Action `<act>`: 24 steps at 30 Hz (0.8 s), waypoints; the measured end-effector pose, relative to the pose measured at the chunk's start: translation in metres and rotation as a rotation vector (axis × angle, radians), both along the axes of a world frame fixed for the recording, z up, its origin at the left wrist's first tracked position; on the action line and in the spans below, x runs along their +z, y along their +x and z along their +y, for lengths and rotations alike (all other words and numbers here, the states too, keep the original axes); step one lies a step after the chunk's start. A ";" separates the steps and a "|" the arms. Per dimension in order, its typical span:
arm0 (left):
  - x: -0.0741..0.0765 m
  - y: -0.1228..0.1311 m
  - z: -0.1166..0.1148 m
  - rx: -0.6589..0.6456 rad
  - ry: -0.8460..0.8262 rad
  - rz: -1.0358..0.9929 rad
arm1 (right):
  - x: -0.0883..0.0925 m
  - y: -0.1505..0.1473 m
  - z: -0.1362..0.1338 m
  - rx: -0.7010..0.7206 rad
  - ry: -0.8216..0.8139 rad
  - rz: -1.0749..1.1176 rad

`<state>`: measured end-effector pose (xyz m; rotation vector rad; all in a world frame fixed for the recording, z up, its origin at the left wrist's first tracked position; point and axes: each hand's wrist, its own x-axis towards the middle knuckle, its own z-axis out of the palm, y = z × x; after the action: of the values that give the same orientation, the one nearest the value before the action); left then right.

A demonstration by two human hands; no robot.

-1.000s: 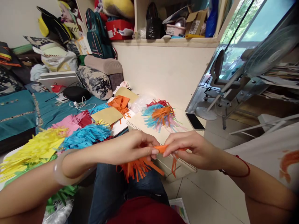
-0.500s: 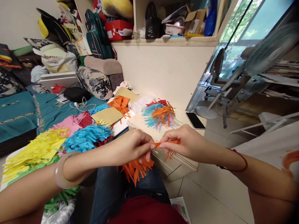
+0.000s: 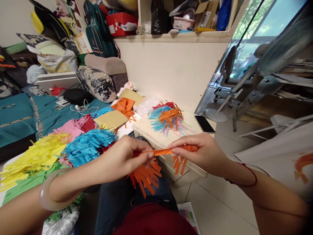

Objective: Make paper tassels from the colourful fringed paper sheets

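Between my hands stretches a twisted length of orange tissue paper [image 3: 161, 152], held above my lap. My left hand [image 3: 133, 155] pinches one end, and an orange fringe [image 3: 144, 176] hangs below it. At the other end, my right hand [image 3: 200, 151] grips the band between thumb and fingers, with a shorter fringe [image 3: 179, 164] hanging beneath. Just beyond, on a cream cabinet top [image 3: 144, 125], lies a pile of finished-looking tassels [image 3: 168, 117] in blue, orange, red and pale colours. Part of the orange paper is hidden inside both hands.
To the left lie fringed papers in yellow [image 3: 36, 156], blue [image 3: 89, 147], pink [image 3: 70, 127] and green [image 3: 26, 186], plus a tan sheet [image 3: 111, 119]. A phone [image 3: 204, 124] rests at the cabinet's right edge. A standing fan [image 3: 281, 52] is at the right.
My hands have moved apart, so a longer stretch of twisted orange paper shows between them. More of the fringe under my right hand is visible. The view has shifted slightly.
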<state>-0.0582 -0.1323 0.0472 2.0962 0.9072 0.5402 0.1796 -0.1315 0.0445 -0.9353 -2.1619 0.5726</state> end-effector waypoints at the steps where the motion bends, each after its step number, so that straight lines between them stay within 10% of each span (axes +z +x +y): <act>1: -0.001 -0.002 -0.002 0.011 0.030 -0.010 | 0.001 0.002 -0.002 -0.005 0.039 0.002; 16: -0.009 -0.011 -0.020 0.010 0.020 -0.520 | 0.006 0.023 -0.014 0.343 0.204 0.082; 24: -0.014 -0.012 -0.009 -0.084 -0.391 -0.671 | 0.014 0.024 -0.018 0.350 0.258 -0.062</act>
<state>-0.0702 -0.1414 0.0336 1.4438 0.4780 0.8711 0.2031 -0.1491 0.0587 -0.4451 -2.4043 0.4163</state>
